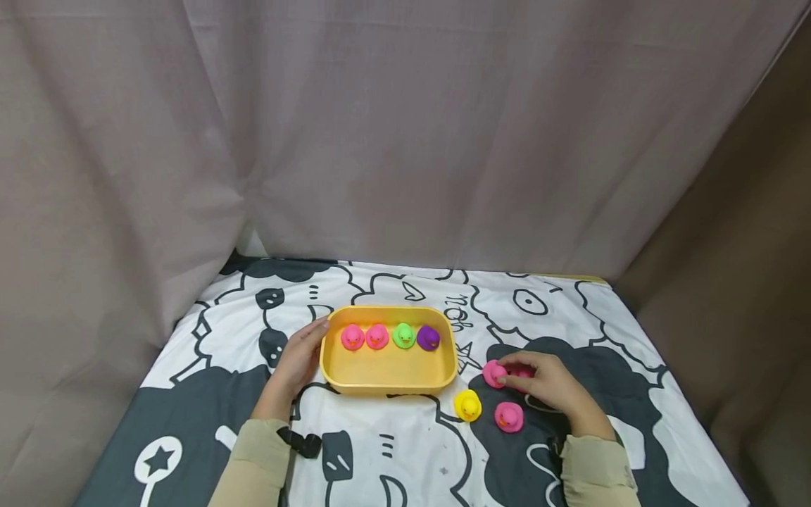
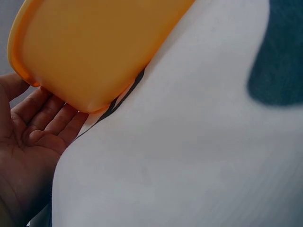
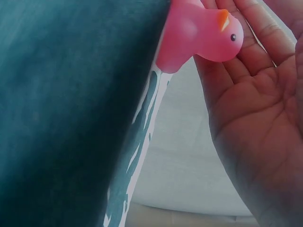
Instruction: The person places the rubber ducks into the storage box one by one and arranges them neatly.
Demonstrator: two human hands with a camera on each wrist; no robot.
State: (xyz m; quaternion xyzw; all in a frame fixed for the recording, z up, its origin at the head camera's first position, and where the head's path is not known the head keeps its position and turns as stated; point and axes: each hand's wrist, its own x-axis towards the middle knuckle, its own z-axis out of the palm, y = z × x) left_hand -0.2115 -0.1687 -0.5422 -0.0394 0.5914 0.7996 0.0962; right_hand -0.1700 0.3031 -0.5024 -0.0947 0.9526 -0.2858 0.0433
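Status: four rubber ducks stand in a row inside the yellow tray (image 1: 386, 370), along its far half: outer pink duck (image 1: 352, 337), inner pink duck (image 1: 376, 336), green duck (image 1: 404, 336) and purple duck (image 1: 428, 338). Outside, to the right of the tray, are the yellow duck (image 1: 467, 405), the near pink duck (image 1: 509, 417) and the pinched pink duck (image 1: 493, 374). A partly hidden pink duck (image 1: 522, 371) shows between the thumb and fingers. By this count, about half of the visible ducks are in the tray.

Right hand (image 1: 550, 382): thumb and fingertips are narrow and appear to pinch the duck at their tips, beside the tray's right end. Whether it is lifted cannot be told.

Left hand (image 1: 300, 364): thumb at the rim, fingers against the outer wall, holding the tray's left end.

Duck appearance: smooth, rounded body, orange beak, dark eye. In the right wrist view, one pink duck stands upright on the patterned cloth (image 3: 61, 118), close to the fingers; which one cannot be told.
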